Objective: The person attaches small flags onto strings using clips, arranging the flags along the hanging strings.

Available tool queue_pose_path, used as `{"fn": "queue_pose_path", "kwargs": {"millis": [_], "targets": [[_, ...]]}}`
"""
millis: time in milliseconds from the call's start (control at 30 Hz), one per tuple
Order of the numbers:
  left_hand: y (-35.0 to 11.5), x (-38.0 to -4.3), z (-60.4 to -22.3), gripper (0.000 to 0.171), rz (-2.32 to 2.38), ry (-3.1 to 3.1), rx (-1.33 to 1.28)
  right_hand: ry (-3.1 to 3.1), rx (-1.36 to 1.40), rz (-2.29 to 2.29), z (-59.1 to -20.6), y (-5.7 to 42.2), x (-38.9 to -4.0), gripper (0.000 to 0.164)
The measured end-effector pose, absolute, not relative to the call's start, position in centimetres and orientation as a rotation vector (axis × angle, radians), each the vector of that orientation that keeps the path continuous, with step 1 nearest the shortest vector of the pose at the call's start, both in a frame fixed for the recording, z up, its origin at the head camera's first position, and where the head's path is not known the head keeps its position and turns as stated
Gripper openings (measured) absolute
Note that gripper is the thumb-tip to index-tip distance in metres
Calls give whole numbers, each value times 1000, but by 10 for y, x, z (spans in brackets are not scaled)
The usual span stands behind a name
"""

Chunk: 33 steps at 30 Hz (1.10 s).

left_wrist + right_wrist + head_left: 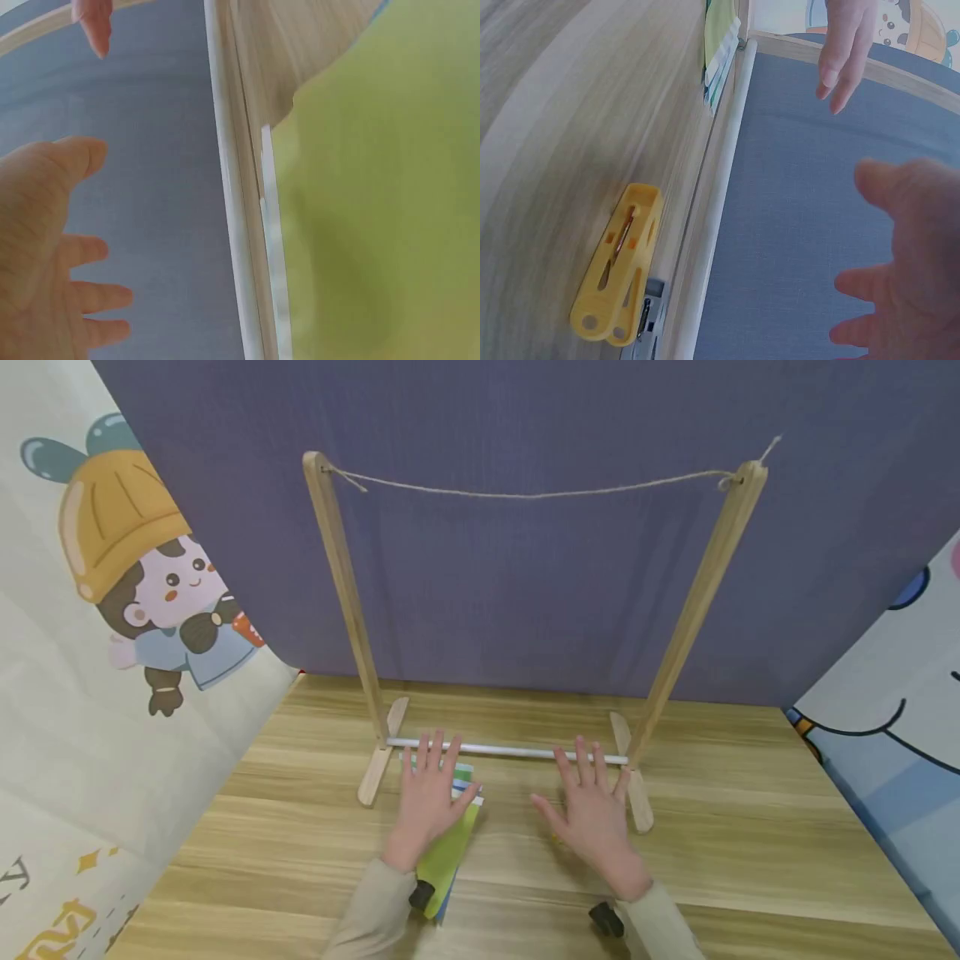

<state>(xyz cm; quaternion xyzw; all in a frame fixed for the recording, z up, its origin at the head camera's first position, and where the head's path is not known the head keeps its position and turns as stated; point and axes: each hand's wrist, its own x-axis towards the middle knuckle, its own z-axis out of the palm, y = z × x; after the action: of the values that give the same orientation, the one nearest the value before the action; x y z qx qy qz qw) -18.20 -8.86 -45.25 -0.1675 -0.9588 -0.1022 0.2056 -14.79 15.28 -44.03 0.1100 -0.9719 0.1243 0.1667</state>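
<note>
Both hands hover with fingers spread over the table, holding nothing. Below my left hand lies a stack of flat pieces, the top one yellow-green with a white edge strip; blue and green layers peek out. My right hand is over a yellow clothespin and a grey clothespin, mostly hidden by that hand in the head view. Beyond the fingertips stands a wooden frame, its left post and right post joined low by a white rod and above by a thin string.
The posts rise from wooden feet on the wood-grain table. A blue-purple panel closes off the back. White cartoon-printed sheets flank both sides.
</note>
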Motion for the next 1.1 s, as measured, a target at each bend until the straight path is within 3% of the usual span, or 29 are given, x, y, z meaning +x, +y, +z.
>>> {"fn": "queue_pose_path", "kwargs": {"millis": [367, 767, 1100], "targets": [[-113, -186, -455, 60, -513, -2634, -444, -2684, 367, 569, -445, 167, -148, 66], [-129, -188, -459, 33, -682, -2673, -414, -2620, 409, 713, -449, 179, -142, 53], [-136, -192, -471, 33, -775, -2780, -323, -2641, 404, 729, -456, 185, -131, 39]]}}
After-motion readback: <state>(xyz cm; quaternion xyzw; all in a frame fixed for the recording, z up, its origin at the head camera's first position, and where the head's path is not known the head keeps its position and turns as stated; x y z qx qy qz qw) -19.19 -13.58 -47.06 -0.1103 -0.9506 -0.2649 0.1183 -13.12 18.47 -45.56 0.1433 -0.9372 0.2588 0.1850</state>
